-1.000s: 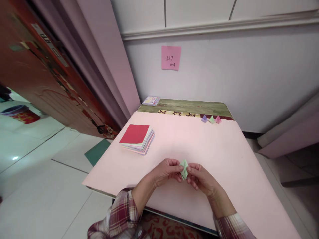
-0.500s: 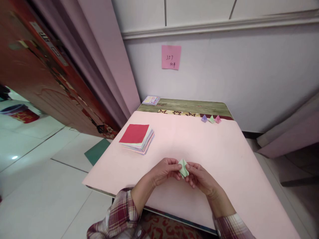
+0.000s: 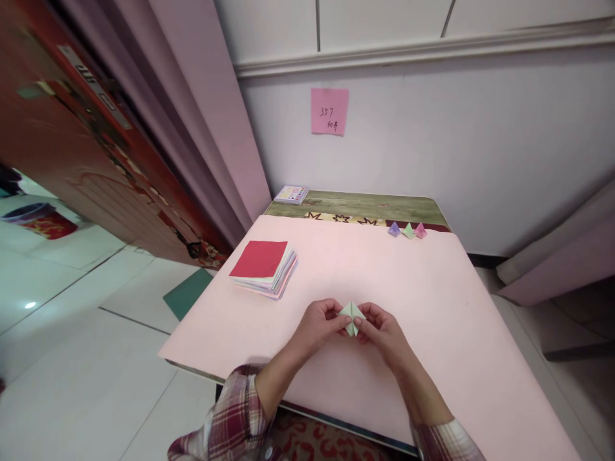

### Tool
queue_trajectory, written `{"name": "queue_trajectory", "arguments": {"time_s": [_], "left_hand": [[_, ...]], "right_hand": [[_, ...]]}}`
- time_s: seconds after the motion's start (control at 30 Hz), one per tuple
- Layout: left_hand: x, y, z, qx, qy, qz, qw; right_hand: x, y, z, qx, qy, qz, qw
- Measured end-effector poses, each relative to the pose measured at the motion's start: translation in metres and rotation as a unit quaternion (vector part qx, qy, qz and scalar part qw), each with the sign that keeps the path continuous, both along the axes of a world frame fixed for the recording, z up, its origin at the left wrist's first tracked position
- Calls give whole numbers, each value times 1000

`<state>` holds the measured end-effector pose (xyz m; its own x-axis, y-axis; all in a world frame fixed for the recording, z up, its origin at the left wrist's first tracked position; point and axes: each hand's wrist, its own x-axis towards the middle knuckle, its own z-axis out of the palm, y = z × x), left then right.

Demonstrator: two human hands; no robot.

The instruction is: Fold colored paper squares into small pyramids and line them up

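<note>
A small pale green folded paper (image 3: 352,312) is held up between both hands, above the front middle of the table. My left hand (image 3: 321,325) pinches its left side, with the thumb on the near face. On the right side, my right hand (image 3: 381,328) grips it the same way, its thumb beside the left one. The paper shows a diamond outline with a crease down the middle. Fingers behind the paper are partly hidden.
A stack of coloured paper sheets (image 3: 264,261), red on top, lies at the left of the pink-covered table (image 3: 375,269). Three folded paper pieces, purple (image 3: 394,229), green (image 3: 408,230) and pink (image 3: 420,230), stand at the far right edge. A small pad (image 3: 291,194) sits at the back left.
The green paper has turned from a narrow, angled shape to a wider diamond facing me. Both hands have shifted slightly, and the thumbs have come closer together on its front.
</note>
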<state>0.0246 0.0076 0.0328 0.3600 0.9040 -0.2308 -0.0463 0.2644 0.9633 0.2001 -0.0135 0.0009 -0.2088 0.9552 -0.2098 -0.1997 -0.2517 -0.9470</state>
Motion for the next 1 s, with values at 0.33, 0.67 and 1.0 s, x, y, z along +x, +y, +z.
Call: {"name": "queue_trajectory", "arguments": {"time_s": [0.33, 0.67, 1.0], "left_hand": [[9, -1, 2, -49, -27, 116, 992], [11, -3, 12, -37, -51, 58, 996], [13, -4, 4, -33, -49, 50, 997]], "right_hand": [[-3, -1, -2, -2, -20, 25, 999], [-5, -3, 1, 36, -48, -27, 998], [-4, -2, 6, 33, -3, -72, 997]]}}
